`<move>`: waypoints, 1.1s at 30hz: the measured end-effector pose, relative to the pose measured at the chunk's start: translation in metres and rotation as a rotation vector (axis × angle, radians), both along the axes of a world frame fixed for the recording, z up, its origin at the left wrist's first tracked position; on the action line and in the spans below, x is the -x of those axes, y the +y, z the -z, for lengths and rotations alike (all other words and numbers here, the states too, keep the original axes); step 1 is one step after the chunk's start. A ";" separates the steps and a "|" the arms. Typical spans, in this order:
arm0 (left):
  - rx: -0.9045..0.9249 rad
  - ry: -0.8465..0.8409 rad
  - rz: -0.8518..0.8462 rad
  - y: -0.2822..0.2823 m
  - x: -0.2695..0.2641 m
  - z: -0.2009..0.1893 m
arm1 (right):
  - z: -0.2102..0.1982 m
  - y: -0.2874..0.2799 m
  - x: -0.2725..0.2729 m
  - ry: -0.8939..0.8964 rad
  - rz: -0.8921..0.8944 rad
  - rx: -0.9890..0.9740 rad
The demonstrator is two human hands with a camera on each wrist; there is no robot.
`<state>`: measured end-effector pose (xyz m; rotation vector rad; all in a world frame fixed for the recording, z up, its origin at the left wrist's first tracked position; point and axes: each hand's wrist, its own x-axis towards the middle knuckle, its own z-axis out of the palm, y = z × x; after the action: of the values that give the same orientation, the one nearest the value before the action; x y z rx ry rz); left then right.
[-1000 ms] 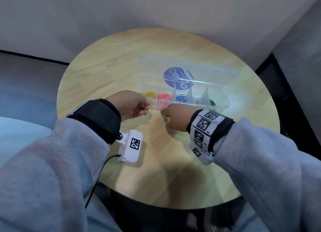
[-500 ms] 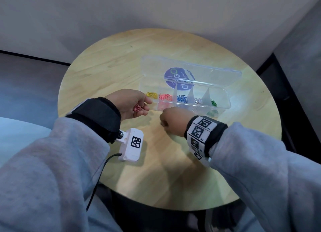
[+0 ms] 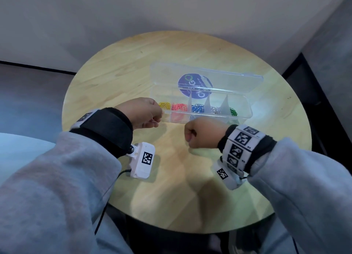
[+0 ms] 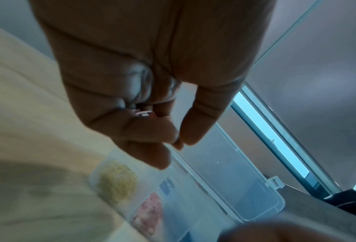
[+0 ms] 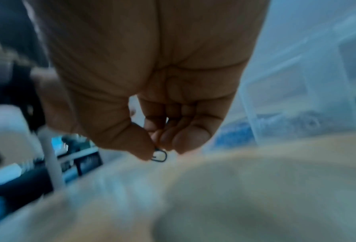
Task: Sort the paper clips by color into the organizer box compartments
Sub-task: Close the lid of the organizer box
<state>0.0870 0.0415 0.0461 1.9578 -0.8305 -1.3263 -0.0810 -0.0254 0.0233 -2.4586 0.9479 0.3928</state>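
Left hand (image 3: 142,112), fingers curled round pink-red paper clips (image 4: 144,113), sits at the left end of the clear plastic organizer box (image 3: 245,118) on the round wooden counter (image 3: 118,69). Right hand (image 3: 202,132), just in front of the box, pinches one dark blue paper clip (image 5: 159,155). Five clip piles in the box: yellow, red, blue, silver, green; round purple lid sticker (image 3: 194,86) unreadable.

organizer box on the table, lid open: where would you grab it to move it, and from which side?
Probably by the tray's short right end wall, coming from the right. The organizer box lies long side toward the person, its open lid flat behind it blocking a rear approach, and the left hand sits at the left end. Lift level: the compartments hold loose clips.
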 end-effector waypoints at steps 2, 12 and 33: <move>0.046 -0.022 0.005 -0.007 0.004 -0.007 | -0.015 -0.011 0.003 -0.179 0.100 0.032; 0.034 -0.076 0.053 -0.069 0.035 -0.019 | -0.008 -0.058 0.010 -0.384 0.378 0.122; 0.122 -1.090 0.383 -0.042 0.008 -0.062 | -0.077 -0.075 0.076 -0.043 0.234 0.410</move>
<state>0.0788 -0.0001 0.1080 2.4486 -1.7874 -0.2327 -0.1573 -0.1002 0.1006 -2.6531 1.3946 0.0679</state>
